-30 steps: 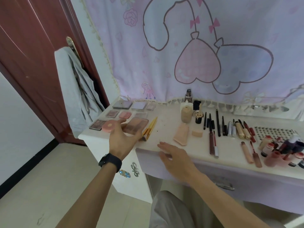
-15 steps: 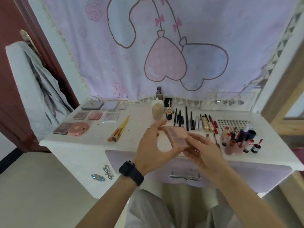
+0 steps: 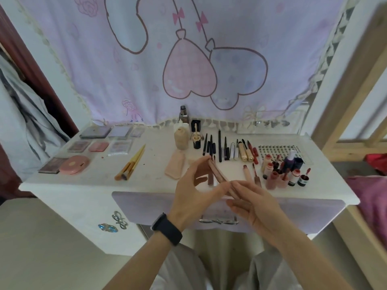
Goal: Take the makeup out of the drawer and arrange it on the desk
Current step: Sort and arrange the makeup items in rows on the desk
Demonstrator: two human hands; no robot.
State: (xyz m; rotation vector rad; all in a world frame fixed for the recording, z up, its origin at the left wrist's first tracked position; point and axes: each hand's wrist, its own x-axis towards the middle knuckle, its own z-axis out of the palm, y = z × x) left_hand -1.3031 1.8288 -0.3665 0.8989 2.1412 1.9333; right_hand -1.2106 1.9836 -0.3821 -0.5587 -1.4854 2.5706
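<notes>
A flat pink-brown eyeshadow palette (image 3: 218,174) is held edge-on above the front of the white desk (image 3: 88,185). My left hand (image 3: 194,191), with a black watch on its wrist, grips the palette's upper end between thumb and fingers. My right hand (image 3: 258,208) holds its lower end with the fingertips. Below the hands is the lilac drawer front (image 3: 146,206) with a metal handle (image 3: 218,221); I cannot see inside the drawer.
Palettes (image 3: 95,132) and a round pink compact (image 3: 74,164) lie at the desk's left, brushes (image 3: 130,164) beside them. Foundation bottles (image 3: 181,138), a row of pencils and tubes (image 3: 226,149) and small lip bottles (image 3: 280,174) fill the middle and right. A printed curtain hangs behind.
My left hand lifted the palette from the desk's left, brought it to the middle, and the right hand joined it. The palette has turned from face-up to edge-on.
</notes>
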